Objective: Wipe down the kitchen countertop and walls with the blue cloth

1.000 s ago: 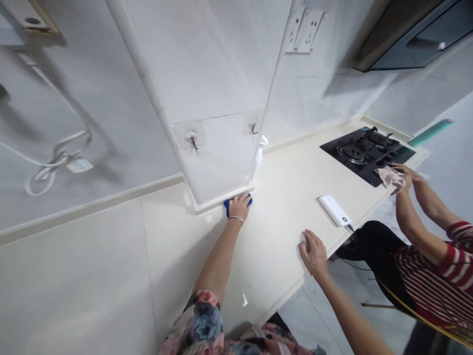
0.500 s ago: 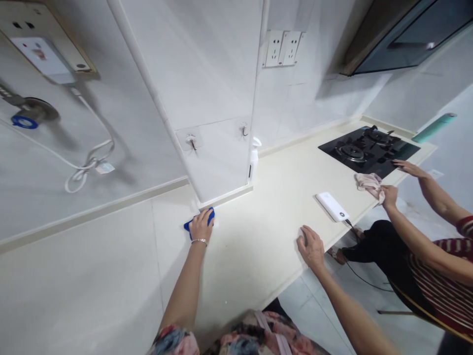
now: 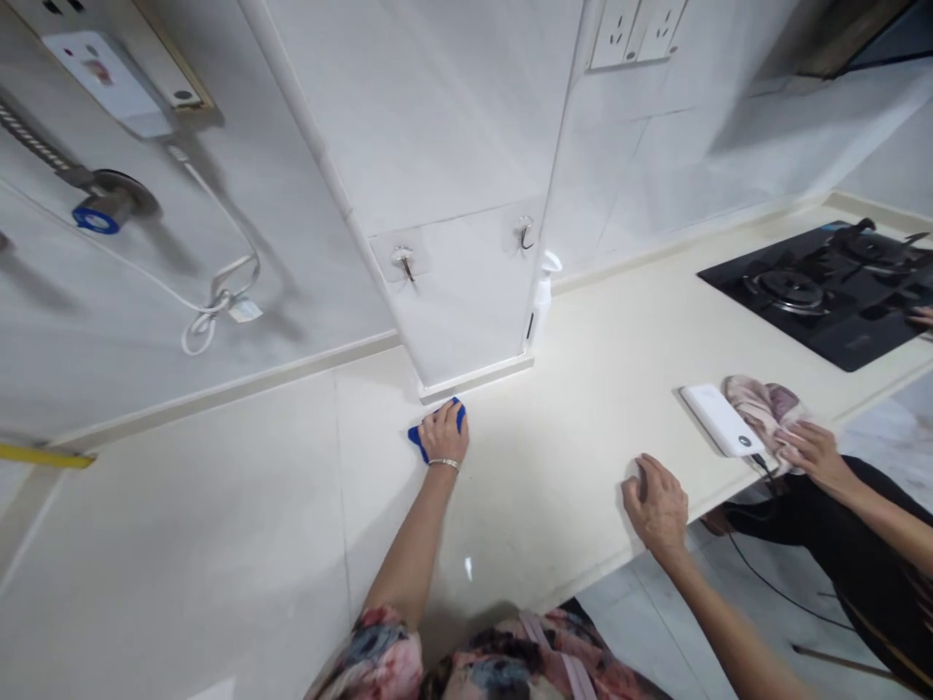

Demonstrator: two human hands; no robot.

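Countertop [image 3: 583, 389]: cream, wide, under white tiled walls.
Pillar [image 3: 466, 194]: white, standing at the countertop's back.
Hob [image 3: 823, 292]: black, far right.
Right hand [image 3: 660, 501]: flat and empty near the front edge.
Left hand [image 3: 444, 439]: clenched over the blue cloth [image 3: 417, 439], pressing down.
Blue cloth: on the countertop, just at the pillar's foot.

Countertop [image 3: 575, 418] seemingly clear between column [image 3: 466, 311] and power bank [image 3: 720, 420], left hand [image 3: 443, 437] on blue cloth [image 3: 416, 437] at column foot
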